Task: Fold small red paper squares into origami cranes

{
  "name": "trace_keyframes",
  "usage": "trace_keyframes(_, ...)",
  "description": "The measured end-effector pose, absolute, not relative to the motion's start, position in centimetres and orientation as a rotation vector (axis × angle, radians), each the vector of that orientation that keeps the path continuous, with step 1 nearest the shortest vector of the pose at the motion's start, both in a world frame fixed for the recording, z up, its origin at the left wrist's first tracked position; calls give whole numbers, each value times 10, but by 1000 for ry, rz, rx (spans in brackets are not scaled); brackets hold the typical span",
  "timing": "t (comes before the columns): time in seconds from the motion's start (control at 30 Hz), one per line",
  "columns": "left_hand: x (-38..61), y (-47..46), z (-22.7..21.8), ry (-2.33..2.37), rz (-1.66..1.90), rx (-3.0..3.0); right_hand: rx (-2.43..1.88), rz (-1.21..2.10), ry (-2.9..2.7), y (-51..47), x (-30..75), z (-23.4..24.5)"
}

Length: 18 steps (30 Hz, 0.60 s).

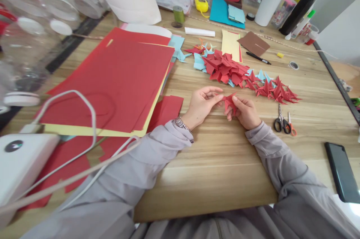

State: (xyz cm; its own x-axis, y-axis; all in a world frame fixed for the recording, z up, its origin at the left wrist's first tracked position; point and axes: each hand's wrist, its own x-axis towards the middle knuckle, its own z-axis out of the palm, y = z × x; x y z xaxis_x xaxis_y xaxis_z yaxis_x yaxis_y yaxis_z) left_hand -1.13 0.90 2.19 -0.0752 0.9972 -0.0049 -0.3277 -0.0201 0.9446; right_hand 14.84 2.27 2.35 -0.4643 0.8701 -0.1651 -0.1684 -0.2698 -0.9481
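Between my two hands is a small folded red paper crane point(230, 105), held just above the wooden table point(213, 171). My left hand point(203, 105) pinches its left tip between thumb and fingers. On the other side, my right hand point(245, 111) grips the folded body with the thumb on top. Beyond the hands lies a heap of red folded paper cranes point(225, 67), with light blue cranes point(263, 76) among them. More red cranes point(278, 90) trail off to the right of the heap.
Large red paper sheets point(120, 81) are stacked at left, beside a white power bank point(25, 171) with cables. Black-handled scissors point(279, 123) and orange scissors point(292, 128) lie right of my hands, a phone point(343, 171) farther right. A black pen point(258, 58) and brown paper point(254, 43) lie behind.
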Motion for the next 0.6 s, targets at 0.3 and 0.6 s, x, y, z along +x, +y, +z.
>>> trace_keyframes(0.3,-12,9,25,1012,1375,863,-944,1790,-1213,22,149,20)
trace_keyframes(0.6,-13,8,19,1063,1307,1000,-963,1771,-1237,22,150,19)
